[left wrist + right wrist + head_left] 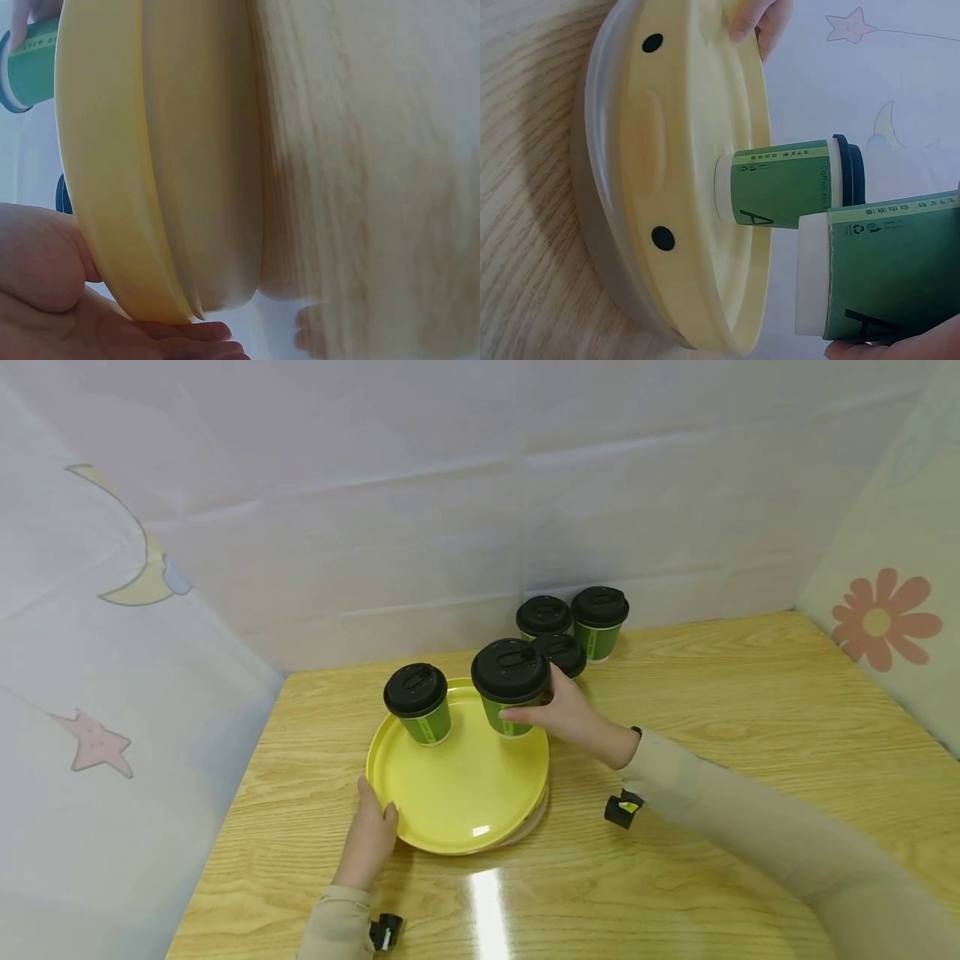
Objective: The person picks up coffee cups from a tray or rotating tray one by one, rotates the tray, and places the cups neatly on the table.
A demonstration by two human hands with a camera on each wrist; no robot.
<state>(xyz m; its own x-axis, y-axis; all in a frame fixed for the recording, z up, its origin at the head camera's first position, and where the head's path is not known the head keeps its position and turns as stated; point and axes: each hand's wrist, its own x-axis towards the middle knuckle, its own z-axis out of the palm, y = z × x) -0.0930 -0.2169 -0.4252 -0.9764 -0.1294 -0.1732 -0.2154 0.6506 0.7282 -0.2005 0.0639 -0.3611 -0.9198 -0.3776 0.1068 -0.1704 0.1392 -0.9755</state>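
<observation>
My right hand (566, 714) holds a green paper coffee cup (510, 681) with a black lid, raised over the right side of the round yellow tray (457, 793). In the right wrist view, this cup's white base (811, 277) is apart from the tray. A second lidded coffee cup (427, 727) stands upright on the tray's far left part. At the tray's near left edge, my left hand (369, 835) grips the rim, thumb on top and fingers outside and beneath. The left wrist view shows those fingers (191, 334) against the tray's underside.
Behind the held cup, several lidded cups stand near the back cloth wall, including one at the right (598, 631) and one partly hidden (562, 656). A paler round base (534, 822) lies under the tray. The wooden table (720, 693) meets cloth walls at its left, back and right.
</observation>
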